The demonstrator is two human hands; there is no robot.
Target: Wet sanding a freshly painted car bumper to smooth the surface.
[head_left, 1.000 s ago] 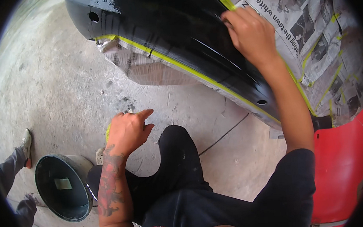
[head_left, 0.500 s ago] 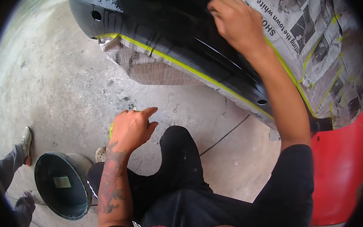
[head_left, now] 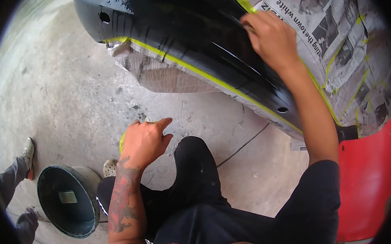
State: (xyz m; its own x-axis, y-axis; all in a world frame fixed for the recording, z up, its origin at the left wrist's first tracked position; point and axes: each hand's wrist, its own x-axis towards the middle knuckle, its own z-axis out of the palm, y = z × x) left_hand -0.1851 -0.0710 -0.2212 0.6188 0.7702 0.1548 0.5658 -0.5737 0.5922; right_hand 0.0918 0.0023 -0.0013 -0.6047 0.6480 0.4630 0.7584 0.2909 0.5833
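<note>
A glossy black painted panel (head_left: 190, 37), with round holes and some wet streaks, is edged by yellow tape (head_left: 192, 73). Printed masking paper (head_left: 344, 68) covers the part beside it on the right, and more wrinkled paper (head_left: 152, 75) hangs below its lower edge. My right hand (head_left: 271, 39) rests at the panel's upper taped edge, fingers curled on something small that I cannot make out. My left hand (head_left: 147, 140) is held low over the floor with the index finger forward, gripping a yellow object (head_left: 122, 142) that is mostly hidden behind it.
A dark bucket (head_left: 69, 214) with a small pale rectangular piece inside stands at lower left. Another person's legs and shoes (head_left: 15, 180) are beside it at the far left. My bent knee (head_left: 190, 153) is below the panel. A red panel (head_left: 364, 178) lies at the right, on or above concrete flooring (head_left: 54, 86).
My right hand moved up and left along the taped edge, then back down and right. My left hand has shifted slightly to the right.
</note>
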